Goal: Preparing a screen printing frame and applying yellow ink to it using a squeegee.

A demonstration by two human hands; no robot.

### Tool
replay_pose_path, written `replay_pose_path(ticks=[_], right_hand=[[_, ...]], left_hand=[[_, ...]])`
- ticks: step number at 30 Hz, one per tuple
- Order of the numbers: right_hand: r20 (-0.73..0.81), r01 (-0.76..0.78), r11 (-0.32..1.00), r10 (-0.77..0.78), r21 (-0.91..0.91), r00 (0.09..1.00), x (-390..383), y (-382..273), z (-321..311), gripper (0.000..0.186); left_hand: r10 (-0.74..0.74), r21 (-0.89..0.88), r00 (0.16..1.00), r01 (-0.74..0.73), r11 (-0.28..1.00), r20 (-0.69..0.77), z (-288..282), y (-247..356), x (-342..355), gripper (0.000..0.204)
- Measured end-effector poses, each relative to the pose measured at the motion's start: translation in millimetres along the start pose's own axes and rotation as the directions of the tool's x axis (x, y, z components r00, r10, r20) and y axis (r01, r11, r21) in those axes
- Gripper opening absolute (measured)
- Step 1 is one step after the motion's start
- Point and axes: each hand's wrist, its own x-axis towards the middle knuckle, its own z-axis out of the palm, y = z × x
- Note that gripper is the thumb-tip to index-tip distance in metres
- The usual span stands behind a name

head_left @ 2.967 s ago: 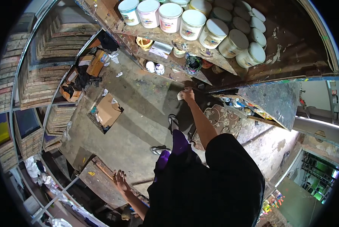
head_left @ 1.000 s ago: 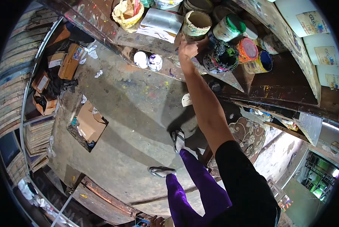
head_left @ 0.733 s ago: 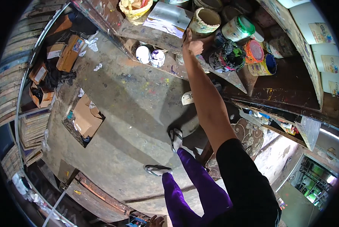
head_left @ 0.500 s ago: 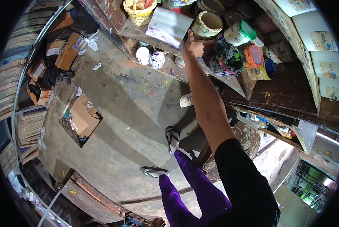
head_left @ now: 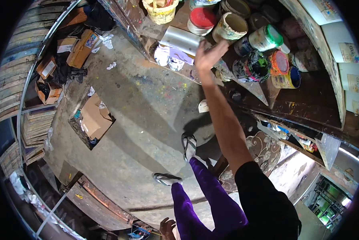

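Note:
My right hand (head_left: 211,54) is open, fingers extended, at the shelf's front, beside the right end of a silver curved sheet (head_left: 179,40) with a pale lilac lower part. Whether it touches the sheet is unclear. Just behind are a red-topped tub (head_left: 201,20) and a crusted cream tub (head_left: 229,28). To its right are a black paint-smeared pot (head_left: 249,66) and a green-rimmed tub (head_left: 263,38). Two white containers (head_left: 161,56) are partly hidden below the sheet. My left hand (head_left: 167,226) hangs low beside my purple-clad leg with fingers apart, holding nothing visible.
A wicker-like yellow bucket (head_left: 159,12) and more tubs (head_left: 285,80) share the shelf (head_left: 307,108). Cardboard boxes (head_left: 79,48) lie at upper left by stacked wooden frames (head_left: 33,136). Cardboard (head_left: 95,118) fills a square recess in the floor. A patterned mat (head_left: 255,146) lies at right.
The silver sheet has shifted toward the shelf's front edge, uncovering the red-topped tub and overlapping the white containers. My right hand has spread its fingers. My left hand has come further into view.

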Motion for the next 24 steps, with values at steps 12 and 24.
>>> replay_pose_path(ticks=[12, 24], right_hand=[[-0.092, -0.647, 0.733, 0.644, -0.212, 0.76, -16, 139, 144, 0.109], [0.175, -0.278, 0.811, 0.218, 0.515, 0.96, 16, 17, -31, 0.11]], left_hand=[[0.151, 0.241, 0.98, -0.179, 0.954, 0.128, -67, -81, -10, 0.084], [-0.072, -0.002, 0.99, 0.073, 0.997, 0.12, -74, -52, 0, 0.067]])
